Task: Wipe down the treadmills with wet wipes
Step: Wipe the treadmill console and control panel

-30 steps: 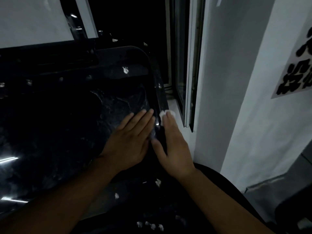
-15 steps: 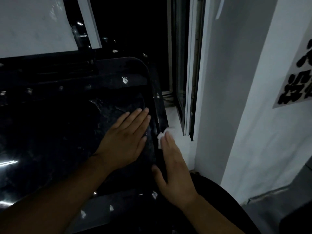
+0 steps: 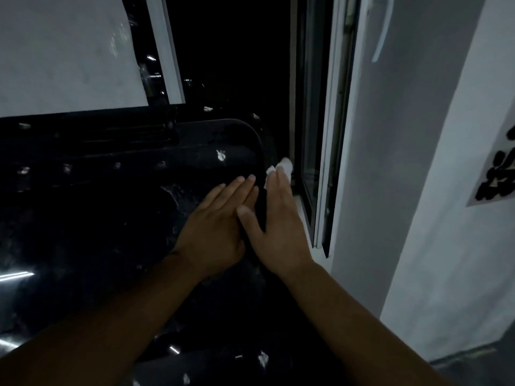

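The right hand (image 3: pixel 281 218) lies flat along the right rim of the black treadmill console (image 3: pixel 111 204), fingers straight and together, thumb spread. It presses a white wet wipe (image 3: pixel 284 165) under the fingertips. The left hand (image 3: pixel 214 227) rests flat beside it, fingers straight. A window frame (image 3: pixel 331 135) stands near the rim, leaving a narrow gap. A wall sign (image 3: pixel 498 174) shows black characters, cut off and unreadable.

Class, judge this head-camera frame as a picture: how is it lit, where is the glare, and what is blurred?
Head view: dim and underexposed, the black treadmill nearly losing its detail; white glare streaks on its glossy surface at lower left; the wipe shows brightest; right hand slightly motion-blurred, left hand sharper; the window frame leans from wide-angle distortion.
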Available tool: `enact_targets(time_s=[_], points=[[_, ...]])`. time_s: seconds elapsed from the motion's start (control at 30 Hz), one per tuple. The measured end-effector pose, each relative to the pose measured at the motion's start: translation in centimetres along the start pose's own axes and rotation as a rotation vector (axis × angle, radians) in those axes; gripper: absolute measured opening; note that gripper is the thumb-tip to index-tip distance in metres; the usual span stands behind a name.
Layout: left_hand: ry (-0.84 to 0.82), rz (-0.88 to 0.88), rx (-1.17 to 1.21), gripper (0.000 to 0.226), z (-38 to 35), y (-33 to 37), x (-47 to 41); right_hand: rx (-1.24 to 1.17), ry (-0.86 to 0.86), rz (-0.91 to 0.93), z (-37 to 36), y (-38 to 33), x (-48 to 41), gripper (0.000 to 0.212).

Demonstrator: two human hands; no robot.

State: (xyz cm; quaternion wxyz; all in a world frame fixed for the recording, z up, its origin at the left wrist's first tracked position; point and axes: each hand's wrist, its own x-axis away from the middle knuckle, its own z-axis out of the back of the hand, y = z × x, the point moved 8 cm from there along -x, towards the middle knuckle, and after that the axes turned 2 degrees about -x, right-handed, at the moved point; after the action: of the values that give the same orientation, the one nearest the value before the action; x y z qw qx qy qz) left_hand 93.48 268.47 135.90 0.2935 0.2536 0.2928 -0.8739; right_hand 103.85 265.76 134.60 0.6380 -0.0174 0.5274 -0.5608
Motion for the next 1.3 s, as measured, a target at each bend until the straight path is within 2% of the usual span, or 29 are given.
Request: enact_targets(time_s=[0.13,0.3,0.43,0.5,0.6,0.73,0.9,1.0,1.07,1.2,1.3], points=[[0.012,0.005,-0.029,0.060,0.0,0.0,0.0,0.123,-0.038,0.142,-0.3,-0.2,4.3,0.083],[-0.008,-0.001,0.002,0.063,-0.1,0.1,0.1,-0.015,-0.008,-0.017,0.3,0.0,-0.5,0.083],[0.006,0.004,-0.019,0.060,-0.2,0.2,0.1,0.074,-0.035,0.153,0.0,-0.7,4.1,0.072],[0.009,0.000,-0.014,0.060,-0.3,0.2,0.1,0.071,-0.021,0.170,0.2,-0.3,3.5,0.070],[0.013,-0.002,0.026,0.065,-0.1,0.1,0.2,-0.073,0.003,0.040,0.4,-0.6,-0.2,0.077],[0.004,-0.003,0.014,0.063,-0.3,0.1,0.1,0.033,-0.010,0.143,0.0,-0.8,3.7,0.077],[0.020,-0.002,0.038,0.059,0.0,0.1,0.1,-0.039,0.020,-0.033,0.6,0.6,-1.6,0.084],[0.034,-0.004,0.026,0.060,0.5,-0.9,-0.9,0.007,0.021,0.083,0.1,-0.7,-0.3,0.083],[0.040,0.026,-0.014,0.061,1.2,-2.5,-2.2,0.016,-0.011,0.090,0.0,-0.4,0.6,0.083],[0.020,0.020,-0.015,0.061,1.3,-3.9,-3.4,-0.017,0.026,0.000,0.6,-1.3,-6.0,0.090],[0.039,0.004,-0.027,0.061,1.1,-3.8,-3.1,0.086,0.028,0.084,0.2,-2.6,-7.2,0.090]])
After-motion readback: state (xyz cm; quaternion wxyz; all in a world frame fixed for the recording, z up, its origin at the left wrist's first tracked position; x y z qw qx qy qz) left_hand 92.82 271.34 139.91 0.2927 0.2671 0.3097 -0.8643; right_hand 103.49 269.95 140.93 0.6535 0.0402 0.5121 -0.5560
